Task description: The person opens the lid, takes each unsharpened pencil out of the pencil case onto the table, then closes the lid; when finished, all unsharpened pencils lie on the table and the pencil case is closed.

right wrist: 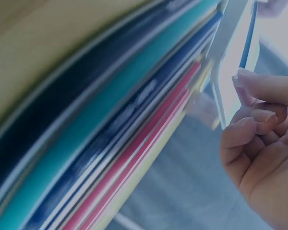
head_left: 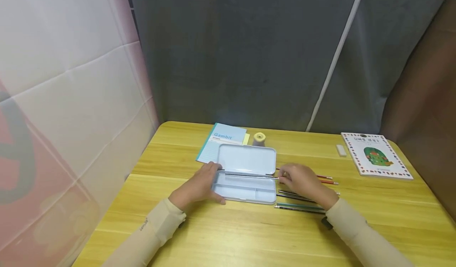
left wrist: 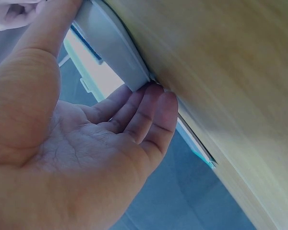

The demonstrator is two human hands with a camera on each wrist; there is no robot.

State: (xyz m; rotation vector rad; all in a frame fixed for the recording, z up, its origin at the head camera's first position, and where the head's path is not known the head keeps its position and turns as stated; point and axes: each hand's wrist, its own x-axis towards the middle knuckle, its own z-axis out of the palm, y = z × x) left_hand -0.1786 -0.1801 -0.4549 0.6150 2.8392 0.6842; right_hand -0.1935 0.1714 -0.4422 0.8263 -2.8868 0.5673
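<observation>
A pale blue pencil case point(head_left: 238, 197) lies on the table with its lid point(head_left: 247, 159) raised at the back. My left hand point(head_left: 201, 183) grips the left end of the case, thumb at the front edge and fingers around the back corner. In the left wrist view, those fingers point(left wrist: 156, 120) bend against the case corner. My right hand point(head_left: 301, 180) pinches the end of a dark pencil point(head_left: 249, 176) between thumb and forefinger. That pencil lies lengthwise over the case's rear compartment; whether it touches the bottom I cannot tell.
Several pencils, red point(head_left: 328, 182), dark point(head_left: 292, 196) and green point(head_left: 299, 206), lie right of the case, partly under my right hand. Behind it are a Gambit notebook point(head_left: 228, 133) and a yellow-topped round object point(head_left: 259, 137). An eraser point(head_left: 341, 150) and a picture book point(head_left: 375, 156) lie far right.
</observation>
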